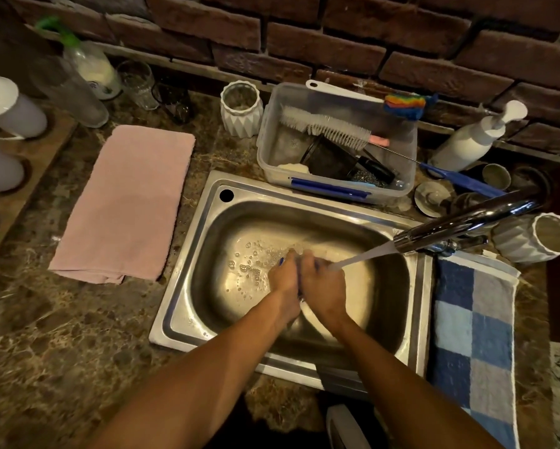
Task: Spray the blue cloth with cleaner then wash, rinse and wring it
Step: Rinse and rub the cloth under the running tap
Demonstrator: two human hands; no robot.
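Rinsing the blue cloth (299, 277) mid-sink (187, 254).
I'm seeing left hand (283, 276) and right hand (324, 288), each grip clenching it, walls apart.

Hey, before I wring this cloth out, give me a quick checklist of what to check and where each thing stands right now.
1. Both hands on the cloth: ok, left hand and right hand are closed around it.
2. Cloth over the sink: ok, held above the basin.
3. Water running for the rinse: ok, the stream from the faucet lands at the right hand.
4. Suds rinsed out: cannot tell; bubbles sit in the basin, and the cloth is mostly hidden.
5. Faucet off before wringing: not ok, water flows.
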